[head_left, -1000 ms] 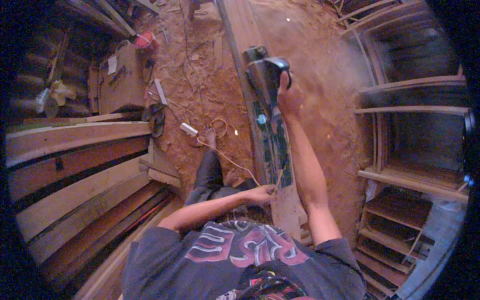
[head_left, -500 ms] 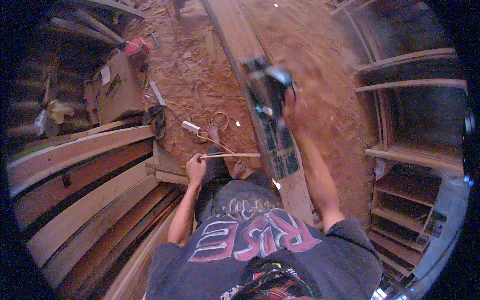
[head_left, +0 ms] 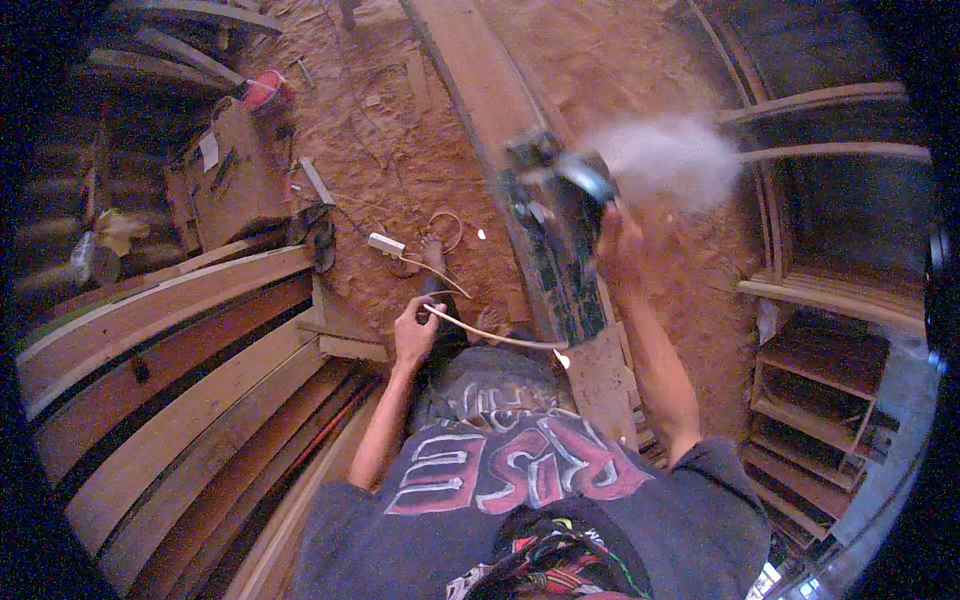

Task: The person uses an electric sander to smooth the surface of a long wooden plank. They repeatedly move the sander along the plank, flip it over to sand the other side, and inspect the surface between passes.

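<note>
Planer (head_left: 555,250): slid back toward the near end of the board (head_left: 475,65) since the last frame, sitting right on top of it.
Right hand (head_left: 622,240): wrapped on the planer's handle (head_left: 588,178), pretty blurry, so can't tell how tight the fingers are.
Left hand (head_left: 413,328): left of the board, fingers pinched together on a pale cord (head_left: 490,336).
Dust (head_left: 670,162): whitish puff right of the board.
Power strip (head_left: 386,244): on the floor (head_left: 690,270), left of the board.

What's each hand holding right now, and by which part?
The right hand holds the planer by its top handle, though blur hides the fingers' exact placement. The left hand holds the cord partway along its length.
</note>
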